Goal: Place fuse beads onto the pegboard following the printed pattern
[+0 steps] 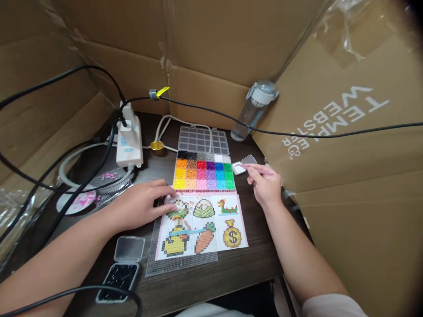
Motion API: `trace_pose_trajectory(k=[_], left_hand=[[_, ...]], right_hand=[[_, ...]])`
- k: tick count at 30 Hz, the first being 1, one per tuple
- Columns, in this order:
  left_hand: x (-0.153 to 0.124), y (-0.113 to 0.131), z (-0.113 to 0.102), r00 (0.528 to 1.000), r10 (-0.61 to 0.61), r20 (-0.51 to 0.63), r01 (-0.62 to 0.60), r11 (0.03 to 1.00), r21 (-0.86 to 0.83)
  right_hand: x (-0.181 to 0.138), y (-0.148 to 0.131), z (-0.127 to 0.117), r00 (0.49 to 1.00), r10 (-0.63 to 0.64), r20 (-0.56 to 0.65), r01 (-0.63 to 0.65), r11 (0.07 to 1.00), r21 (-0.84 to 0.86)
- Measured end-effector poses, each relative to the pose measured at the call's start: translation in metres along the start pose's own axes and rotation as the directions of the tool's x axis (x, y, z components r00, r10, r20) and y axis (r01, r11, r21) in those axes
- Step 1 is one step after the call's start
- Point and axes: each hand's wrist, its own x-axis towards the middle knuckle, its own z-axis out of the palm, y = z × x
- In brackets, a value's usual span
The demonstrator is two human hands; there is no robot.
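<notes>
My right hand pinches a pair of pink tweezers, whose tips reach a small white-filled clear box with its lid raised. Flat and with fingers apart, my left hand rests at the upper left edge of a bead pattern sheet. Pixel pictures cover the sheet, among them a carrot, a dragon and a money bag. Loose beads and a light blue strip lie on its left half. A clear pegboard shows under it. Behind stands an open bead case sorted by colour.
An open box of black pieces sits at the front left. Further back are a white disc with pink beads, a white power strip, a gold cup and a water bottle. Black cables cross above; cardboard walls surround the table.
</notes>
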Motion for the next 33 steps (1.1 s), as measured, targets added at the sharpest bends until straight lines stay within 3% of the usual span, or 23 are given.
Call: trace_pose_trajectory(k=[3, 7, 33], left_hand=[[0.000, -0.001, 0.001, 1.000, -0.005, -0.011, 0.005, 1.000, -0.016], [-0.002, 0.003, 0.001, 0.999, -0.013, -0.049, 0.011, 0.999, -0.038], [-0.001, 0.000, -0.001, 1.000, 0.004, 0.003, -0.004, 1.000, -0.010]], right_hand=[[0.013, 0.009, -0.003, 0.998, 0.013, -0.056, -0.016, 0.998, -0.054], [0.012, 0.016, 0.007, 0.999, 0.042, 0.019, -0.039, 0.993, -0.108], [0.011, 0.016, 0.010, 0.996, 0.089, -0.007, -0.089, 0.991, -0.104]])
